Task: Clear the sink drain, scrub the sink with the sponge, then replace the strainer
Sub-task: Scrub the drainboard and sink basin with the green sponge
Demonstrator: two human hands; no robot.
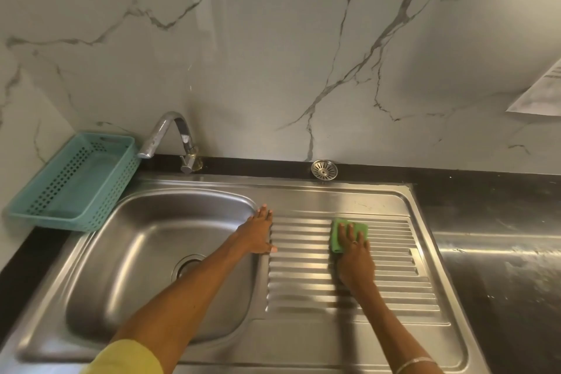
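Right hand (pixel 353 255) is pressing the green sponge (pixel 349 229) flat-fingered on the ribbed drainboard (pixel 394 291), left hand (pixel 258 231) is bracing open on the basin rim; strainer (pixel 324 170) is sitting on the bench ledge, risking a knock if strokes widen.

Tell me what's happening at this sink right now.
A person is scrubbing the sink's ribbed drainboard with a green sponge pressed under the right hand. The left hand rests flat on the rim between basin and drainboard. The strainer sits out on the dark ledge behind the sink, so the drain is uncovered.
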